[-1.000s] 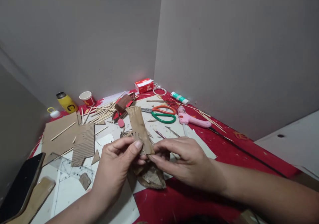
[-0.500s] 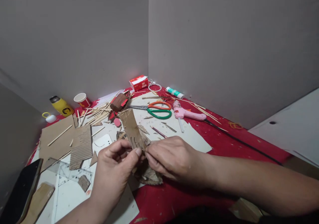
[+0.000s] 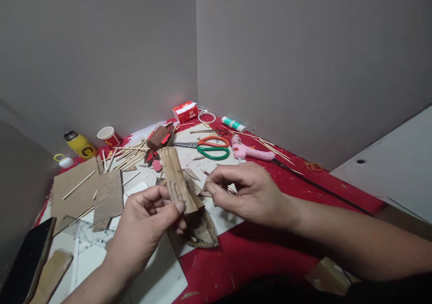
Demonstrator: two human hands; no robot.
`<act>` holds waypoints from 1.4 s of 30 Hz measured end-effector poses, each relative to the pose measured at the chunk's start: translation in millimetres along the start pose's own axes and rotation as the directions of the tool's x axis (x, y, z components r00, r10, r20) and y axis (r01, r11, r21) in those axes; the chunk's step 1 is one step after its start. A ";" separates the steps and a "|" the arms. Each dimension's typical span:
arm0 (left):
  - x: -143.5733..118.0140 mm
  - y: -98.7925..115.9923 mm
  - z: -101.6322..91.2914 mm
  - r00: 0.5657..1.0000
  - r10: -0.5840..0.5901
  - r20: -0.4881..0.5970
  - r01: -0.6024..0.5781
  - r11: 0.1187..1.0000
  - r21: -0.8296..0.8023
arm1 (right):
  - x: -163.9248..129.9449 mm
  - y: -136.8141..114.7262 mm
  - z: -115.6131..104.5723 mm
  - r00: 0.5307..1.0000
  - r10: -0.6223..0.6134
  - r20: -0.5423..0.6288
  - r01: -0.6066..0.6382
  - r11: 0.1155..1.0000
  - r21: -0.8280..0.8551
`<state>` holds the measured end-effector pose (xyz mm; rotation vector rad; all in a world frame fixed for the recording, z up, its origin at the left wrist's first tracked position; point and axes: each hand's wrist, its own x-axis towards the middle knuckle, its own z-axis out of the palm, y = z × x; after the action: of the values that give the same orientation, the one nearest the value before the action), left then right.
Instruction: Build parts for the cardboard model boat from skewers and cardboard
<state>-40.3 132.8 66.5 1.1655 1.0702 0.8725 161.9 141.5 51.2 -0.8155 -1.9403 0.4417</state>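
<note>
There, over the red counter [image 3: 256, 254], we held one strip of brown cardboard [image 3: 175, 178] pinched between the thumb and fingers of our left hand [image 3: 148, 218], the strip tilting up and away from us. Our right hand [image 3: 246, 191] sat just beside it, apart from the strip, thumb and forefinger pressed together; whether they pinched some small scrap we could not tell. Under both hands lay one crumpled brown piece [image 3: 202, 229] on white paper.

Farther back we counted one pair of scissors [image 3: 211, 147] with an orange and a green handle, one pink glue gun [image 3: 248, 152] with its black cord running right, one glue stick [image 3: 233, 124], one red and white box [image 3: 185, 111], and one white ring [image 3: 206, 117]. A loose heap of wooden sticks [image 3: 130, 154] lay left of the scissors, too many to count.

At the left we saw one yellow bottle [image 3: 80, 144], one paper cup [image 3: 108, 136], one corrugated sheet [image 3: 108, 199], one flat cardboard sheet [image 3: 72, 189] and one dark phone [image 3: 27, 261].
</note>
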 end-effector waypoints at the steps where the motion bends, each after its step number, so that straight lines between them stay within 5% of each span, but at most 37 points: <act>1: 1.1 -0.8 -0.9 1.000 -0.018 0.017 0.018 0.999 -0.035 | -0.3 1.2 -0.5 0.998 -0.063 -0.008 0.063 0.997 -0.038; 5: 2.7 -3.9 -2.2 0.998 -0.036 0.056 0.042 0.994 -0.100 | -3.0 8.6 3.1 0.897 -0.432 0.097 0.442 0.887 -0.137; 8: 2.8 -5.1 -2.4 0.997 -0.033 0.064 0.038 0.995 -0.094 | -3.9 13.3 4.8 0.829 -0.536 0.158 0.558 0.805 -0.201; 17: 2.0 -4.7 -2.1 0.993 -0.080 0.083 0.084 0.995 -0.045 | -0.5 7.6 -5.6 0.808 -0.462 0.365 0.544 0.823 -0.162; 22: 1.0 -3.9 -3.3 0.991 -0.093 0.101 0.094 0.996 -0.003 | -3.3 13.7 3.0 0.775 -0.547 0.316 0.614 0.769 -0.176; 30: -5.5 -1.3 0.2 0.971 -0.151 0.183 0.150 0.989 0.017 | -3.4 15.9 2.4 0.886 -0.442 0.142 0.462 0.867 -0.187; 36: -3.5 -2.1 -0.9 0.983 -0.121 0.141 0.121 0.993 0.008 | -3.1 13.9 -6.2 0.792 -0.576 0.202 0.602 0.793 -0.097; 42: -2.4 -1.2 -1.0 0.983 -0.119 0.141 0.118 0.993 0.013 | -1.7 10.3 -9.3 0.785 -0.508 0.355 0.568 0.819 -0.085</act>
<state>-42.0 130.6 65.7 1.1382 1.0150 0.6851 174.2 147.3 48.4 -0.2659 -2.4323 0.0333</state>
